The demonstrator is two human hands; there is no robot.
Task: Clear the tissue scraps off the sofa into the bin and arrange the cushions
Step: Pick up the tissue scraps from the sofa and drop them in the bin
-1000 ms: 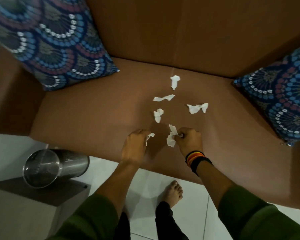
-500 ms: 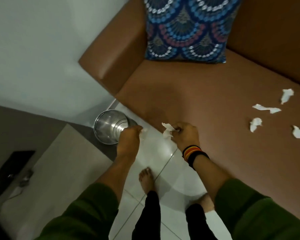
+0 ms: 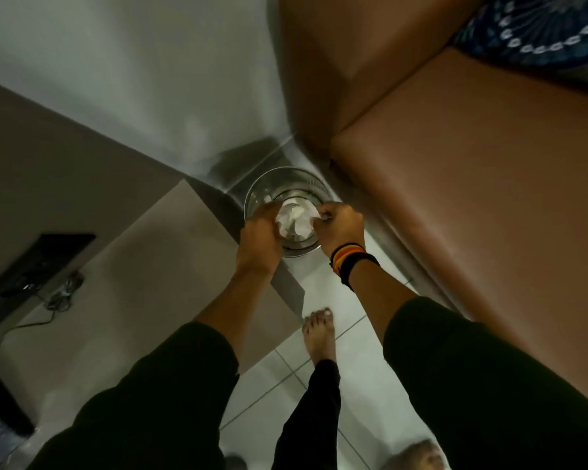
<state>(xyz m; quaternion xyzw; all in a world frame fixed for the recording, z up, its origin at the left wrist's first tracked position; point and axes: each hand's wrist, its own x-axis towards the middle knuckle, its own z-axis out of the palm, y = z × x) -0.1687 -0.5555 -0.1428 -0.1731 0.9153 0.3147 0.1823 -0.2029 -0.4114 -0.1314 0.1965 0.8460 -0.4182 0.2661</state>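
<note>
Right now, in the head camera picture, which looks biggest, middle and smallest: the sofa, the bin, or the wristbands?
1. sofa, which fills most of the right side.
2. bin, partly hidden behind the hands.
3. wristbands, though they sit nearer the camera.

Round steel bin (image 3: 269,184) upright on floor beside brown sofa (image 3: 472,198) arm. White tissue scraps (image 3: 294,220) seen over bin mouth. Patterned blue cushion (image 3: 540,32) propped in sofa corner.

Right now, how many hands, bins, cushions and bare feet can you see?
Hands: 2, left hand and right hand
Bins: 1, metal bin
Cushions: 1, patterned cushion
Bare feet: 1, bare foot
Total: 5
</note>
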